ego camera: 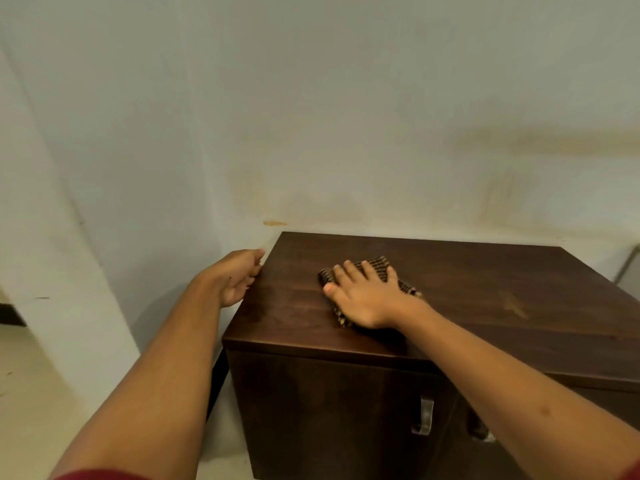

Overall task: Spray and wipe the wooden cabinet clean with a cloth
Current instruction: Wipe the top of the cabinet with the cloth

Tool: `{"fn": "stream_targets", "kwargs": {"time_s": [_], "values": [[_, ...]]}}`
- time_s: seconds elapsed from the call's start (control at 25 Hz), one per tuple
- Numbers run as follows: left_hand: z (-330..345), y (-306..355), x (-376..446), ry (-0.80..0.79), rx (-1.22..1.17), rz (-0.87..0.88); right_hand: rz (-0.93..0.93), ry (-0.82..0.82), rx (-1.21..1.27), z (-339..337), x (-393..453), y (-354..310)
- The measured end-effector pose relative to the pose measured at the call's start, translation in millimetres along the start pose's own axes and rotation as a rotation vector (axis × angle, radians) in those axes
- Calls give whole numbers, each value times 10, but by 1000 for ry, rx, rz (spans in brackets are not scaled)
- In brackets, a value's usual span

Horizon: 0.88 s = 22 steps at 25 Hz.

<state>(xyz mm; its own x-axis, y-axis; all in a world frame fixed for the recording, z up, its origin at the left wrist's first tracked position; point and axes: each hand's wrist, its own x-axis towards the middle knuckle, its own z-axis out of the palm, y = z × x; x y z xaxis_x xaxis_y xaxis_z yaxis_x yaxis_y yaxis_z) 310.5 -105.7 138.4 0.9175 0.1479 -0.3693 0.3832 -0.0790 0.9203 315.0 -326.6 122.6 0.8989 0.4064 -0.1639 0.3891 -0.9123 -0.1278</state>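
The wooden cabinet [450, 306] stands against the far wall, its dark top spreading from the middle of the view off to the right, and your right hand [367, 299] lies flat on the cloth [377, 265] near the top's left-centre. Your right fingers [353, 270] are straight and spread, pressing the cloth down rather than gripping it; the striped, folded cloth shows beyond your fingertips toward the wall and again under the heel of your palm at the near side. Its long axis seems to run from far right to near left, slanting across the top. Your left hand [239, 275] hangs just off the cabinet's left edge, fingers loosely curled and holding nothing; it may be touching the edge, though that is hard to tell. The relation that counts is this: most of the unwiped-looking surface lies to the right of your right hand and toward you, including a faint pale smear [516, 304] well to the right, so the right hand is the one placed to sweep that way. No spray bottle is in sight, so you are likely in the wiping stage. The cabinet's doors are closed, with a metal handle [424, 415] on the near front; what is inside cannot be seen.
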Motion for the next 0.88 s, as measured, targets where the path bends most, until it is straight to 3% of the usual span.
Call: {"fn": "stream_targets", "kwargs": {"time_s": [0.2, 0.52, 0.88], "values": [[-168, -62, 69, -116, -171, 1, -121, -38, -14, 89, -46, -470], [-470, -336, 544, -128, -389, 23, -47, 12, 21, -150, 1299, -725], [-480, -446, 630, -99, -384, 52, -5, 56, 15, -206, 1800, -803]]}}
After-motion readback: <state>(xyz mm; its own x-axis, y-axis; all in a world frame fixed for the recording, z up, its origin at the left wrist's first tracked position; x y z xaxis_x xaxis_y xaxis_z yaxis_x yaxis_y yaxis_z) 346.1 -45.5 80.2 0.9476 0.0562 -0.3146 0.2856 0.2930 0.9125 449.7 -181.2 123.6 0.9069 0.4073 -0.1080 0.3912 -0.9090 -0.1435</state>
